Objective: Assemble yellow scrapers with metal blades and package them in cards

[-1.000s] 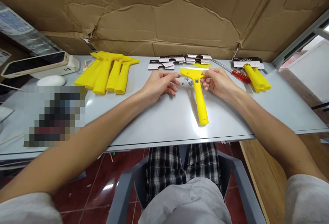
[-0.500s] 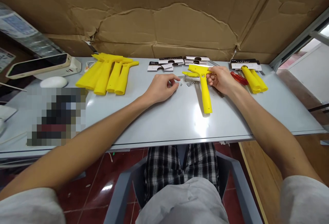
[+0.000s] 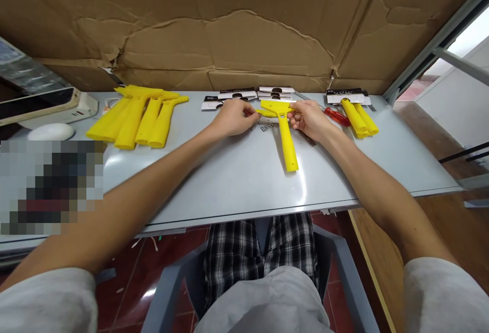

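1. Yellow scraper (image 3: 288, 142) at the middle of the tabletop (image 3: 237, 180), head toward the cardboard (image 3: 229, 43), handle toward the front edge.
2. Pinched at the right end of its head by the closed fingers (image 3: 299, 109) of the right hand (image 3: 311, 119).
3. Left hand (image 3: 233, 117) opposite, fingers narrowed at the tip of a smaller yellow piece (image 3: 267, 113) (gripped or merely touched, impossible to tell).
4. Scattered between the hands: small loose screws (image 3: 269, 128).
5. Beyond the right hand, a red-handled screwdriver (image 3: 336, 116), near yellow handles (image 3: 356, 119) with printed cards (image 3: 348, 97).
6. Well apart at left, an overlapping yellow cluster (image 3: 127, 124) beside a white mouse (image 3: 51, 131).
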{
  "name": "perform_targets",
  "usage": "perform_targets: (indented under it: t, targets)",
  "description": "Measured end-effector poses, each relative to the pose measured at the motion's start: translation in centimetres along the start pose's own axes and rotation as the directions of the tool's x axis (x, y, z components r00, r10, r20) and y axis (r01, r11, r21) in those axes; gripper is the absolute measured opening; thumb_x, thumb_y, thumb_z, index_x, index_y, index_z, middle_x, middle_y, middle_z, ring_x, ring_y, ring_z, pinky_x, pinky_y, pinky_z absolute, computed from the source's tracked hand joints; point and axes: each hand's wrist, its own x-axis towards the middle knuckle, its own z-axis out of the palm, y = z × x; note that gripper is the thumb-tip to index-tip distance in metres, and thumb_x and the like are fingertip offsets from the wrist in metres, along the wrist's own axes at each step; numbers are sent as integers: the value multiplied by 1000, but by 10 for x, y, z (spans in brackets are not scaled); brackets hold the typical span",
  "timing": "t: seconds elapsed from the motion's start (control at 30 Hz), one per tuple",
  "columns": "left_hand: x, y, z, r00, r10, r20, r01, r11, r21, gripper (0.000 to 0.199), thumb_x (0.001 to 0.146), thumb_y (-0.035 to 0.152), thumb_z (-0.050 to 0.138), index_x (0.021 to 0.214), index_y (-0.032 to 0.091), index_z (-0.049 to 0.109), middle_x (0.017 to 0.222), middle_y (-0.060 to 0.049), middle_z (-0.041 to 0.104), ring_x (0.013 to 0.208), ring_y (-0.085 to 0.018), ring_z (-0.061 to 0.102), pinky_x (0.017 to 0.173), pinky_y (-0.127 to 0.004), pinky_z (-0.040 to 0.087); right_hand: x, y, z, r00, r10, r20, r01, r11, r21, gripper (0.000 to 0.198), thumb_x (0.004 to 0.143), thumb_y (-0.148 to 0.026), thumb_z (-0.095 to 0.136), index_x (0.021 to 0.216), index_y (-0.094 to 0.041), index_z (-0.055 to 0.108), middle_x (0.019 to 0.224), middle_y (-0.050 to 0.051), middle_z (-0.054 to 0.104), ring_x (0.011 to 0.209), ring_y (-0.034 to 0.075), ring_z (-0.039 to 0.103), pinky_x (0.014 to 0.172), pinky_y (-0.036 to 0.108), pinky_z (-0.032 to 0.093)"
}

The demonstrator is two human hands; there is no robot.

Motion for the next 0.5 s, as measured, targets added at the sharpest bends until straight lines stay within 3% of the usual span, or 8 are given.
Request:
perform_targets:
  t: [0.13,0.4,0.5]
  targets:
    - [-9,2,2,1000,-14,-28,14,1000,-17,13,90,27,77,89,20,88,83,-7,81,83,-27,73,95,-47,57,3,3,-1,1000,-14,16,14,1000,5,14,101,-16,62,89,-19,56,69,1,64,51,8,55,46,17,44]
    - [-15,-1,-1,998,-59,-10,58,996,-63,10,81,22,80,85,24,89,87,-9,83,88,-31,75,95,-47,59,2,1,-3,1000,-11,0,11,1000,23,11,97,-15,65,89,-19,58,68,2,64,52,9,56,46,17,46]
    - [-14,-4,1,996,-71,-47,67,994,-83,15,86,24,74,85,24,89,89,-10,85,89,-32,76,97,-47,58,-1,0,-2,1000,-6,0,6,1000,8,11,98,-14,62,89,-18,59,69,2,64,51,9,56,46,17,46]
